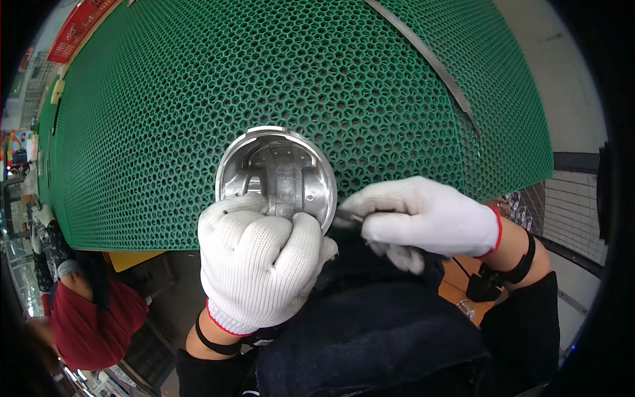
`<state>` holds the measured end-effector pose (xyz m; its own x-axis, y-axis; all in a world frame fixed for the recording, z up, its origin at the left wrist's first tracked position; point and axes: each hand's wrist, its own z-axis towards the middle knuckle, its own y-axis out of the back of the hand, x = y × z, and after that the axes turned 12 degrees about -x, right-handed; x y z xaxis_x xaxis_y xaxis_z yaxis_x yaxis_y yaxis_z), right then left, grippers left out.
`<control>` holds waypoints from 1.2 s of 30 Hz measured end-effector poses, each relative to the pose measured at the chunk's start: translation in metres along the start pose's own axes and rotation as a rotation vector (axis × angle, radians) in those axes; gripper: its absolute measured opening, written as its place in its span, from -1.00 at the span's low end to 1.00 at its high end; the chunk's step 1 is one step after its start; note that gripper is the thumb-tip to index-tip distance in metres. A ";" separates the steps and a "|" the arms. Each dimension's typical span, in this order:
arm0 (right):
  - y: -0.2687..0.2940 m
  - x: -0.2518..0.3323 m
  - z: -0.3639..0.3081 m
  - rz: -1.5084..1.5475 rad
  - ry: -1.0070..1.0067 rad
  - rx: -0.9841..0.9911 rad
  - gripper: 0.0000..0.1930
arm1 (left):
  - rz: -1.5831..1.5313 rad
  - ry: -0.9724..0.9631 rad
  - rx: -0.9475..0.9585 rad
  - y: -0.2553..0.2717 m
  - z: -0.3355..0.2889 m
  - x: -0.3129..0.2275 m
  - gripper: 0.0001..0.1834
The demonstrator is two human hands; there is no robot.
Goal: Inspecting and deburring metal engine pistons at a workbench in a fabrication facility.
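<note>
A shiny metal piston (284, 175) is tilted at the near edge of the green mat, its hollow underside facing up. My left hand (254, 261), in a white knit glove, is closed over the piston's near rim, with the fingers reaching inside. Beside the piston's right rim, my gloved right hand (423, 218) pinches a thin dark grey tool (349, 216) between thumb and forefinger. Most of that tool is hidden by the fingers, so its kind is unclear. Its visible end lies close to the rim; whether they touch I cannot tell.
A green honeycomb mat (198, 86) covers the table. A long grey strip (430, 59) crosses it at the far right. A red tray (79, 26) stands at the far left corner. Another person in a dark red garment (99, 324) works at the left.
</note>
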<state>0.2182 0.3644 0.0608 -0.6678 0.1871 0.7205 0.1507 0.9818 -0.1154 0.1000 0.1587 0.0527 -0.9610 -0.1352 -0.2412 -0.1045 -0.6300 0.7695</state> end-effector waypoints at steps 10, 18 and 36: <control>0.010 -0.018 -0.015 0.551 0.028 -0.189 -0.63 | -0.438 0.112 -0.374 0.015 -0.013 0.043 -0.65; 0.012 -0.049 -0.041 0.261 0.328 -0.187 -0.65 | -0.294 -0.114 0.184 -0.021 0.044 0.096 -0.48; 0.000 -0.029 0.012 -0.558 1.005 -0.661 -0.73 | 0.088 0.098 0.274 -0.026 0.089 0.002 -0.69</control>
<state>0.2292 0.3591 0.0320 0.0278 -0.6195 0.7845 0.5496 0.6650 0.5057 0.0783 0.2433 0.0848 -0.9415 -0.2618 -0.2124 -0.1001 -0.3846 0.9176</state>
